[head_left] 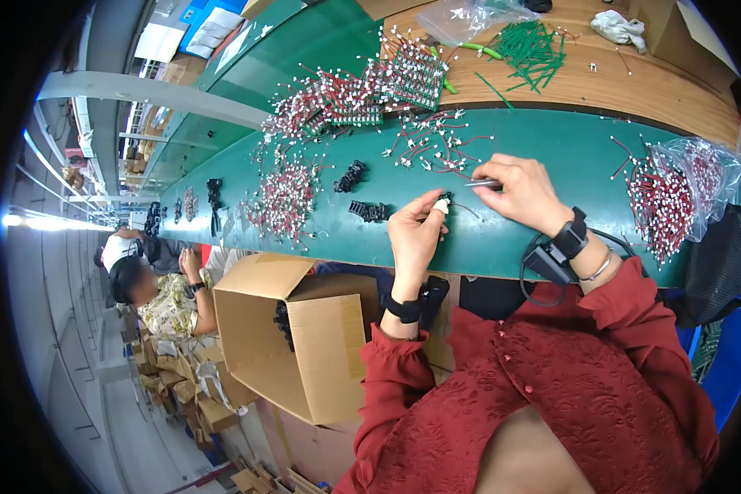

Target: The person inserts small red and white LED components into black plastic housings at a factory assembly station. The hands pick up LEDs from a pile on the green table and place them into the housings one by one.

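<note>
My left hand (415,236) is closed in a pinch near the front edge of the green work surface. Between its fingertips is a small dark part (446,198) with a pale piece on it, and a thin dark wire seems to run from it. My right hand (522,194) is just to the right, its fingers closed round a slim grey metal tool (483,184) that points left. Whether the tool is a pair of tweezers I cannot tell. Beyond both hands lie loose red and black wires (443,144) with white connectors.
Black plastic parts (369,212) and a wired heap (284,202) lie to the left. Small green circuit boards (416,78) stand behind, near green strips (531,53). Right is a plastic bag (704,169) of wires. An open cardboard box (329,354) stands below; a person (169,300) sits further left.
</note>
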Action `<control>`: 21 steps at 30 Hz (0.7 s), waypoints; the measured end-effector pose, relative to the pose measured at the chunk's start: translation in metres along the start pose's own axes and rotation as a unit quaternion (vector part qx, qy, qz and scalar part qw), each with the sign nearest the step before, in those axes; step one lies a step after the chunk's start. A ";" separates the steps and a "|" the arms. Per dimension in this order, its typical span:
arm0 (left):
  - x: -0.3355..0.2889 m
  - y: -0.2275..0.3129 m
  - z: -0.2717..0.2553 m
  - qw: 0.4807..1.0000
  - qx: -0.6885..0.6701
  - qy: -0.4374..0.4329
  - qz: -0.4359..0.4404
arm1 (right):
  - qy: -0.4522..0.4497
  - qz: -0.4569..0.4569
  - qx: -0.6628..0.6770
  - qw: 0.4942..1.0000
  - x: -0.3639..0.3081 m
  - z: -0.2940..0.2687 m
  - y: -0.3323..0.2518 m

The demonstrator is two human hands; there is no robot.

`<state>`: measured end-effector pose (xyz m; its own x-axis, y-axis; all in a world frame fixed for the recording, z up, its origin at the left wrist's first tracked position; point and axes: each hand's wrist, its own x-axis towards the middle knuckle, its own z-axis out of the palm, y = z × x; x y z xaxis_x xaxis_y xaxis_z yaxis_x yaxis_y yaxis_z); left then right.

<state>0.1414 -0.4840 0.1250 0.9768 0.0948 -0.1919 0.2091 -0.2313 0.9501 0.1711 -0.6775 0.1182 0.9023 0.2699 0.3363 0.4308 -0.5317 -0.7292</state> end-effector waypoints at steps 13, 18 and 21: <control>-0.015 0.015 0.012 0.990 -0.051 0.057 0.115 | 0.007 0.128 0.222 0.967 0.010 0.010 0.011; -0.009 0.019 0.025 0.992 -0.094 0.012 0.084 | 0.023 0.224 0.508 0.831 0.013 -0.005 0.017; -0.005 0.020 0.033 0.990 -0.110 -0.004 0.086 | -0.010 0.233 0.573 0.786 0.012 -0.008 0.014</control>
<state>0.1424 -0.5211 0.1371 0.9976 0.0652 -0.0232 0.0250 -0.0265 0.9993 0.1885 -0.6881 0.1173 0.9518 0.2788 -0.1275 -0.2555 0.4915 -0.8325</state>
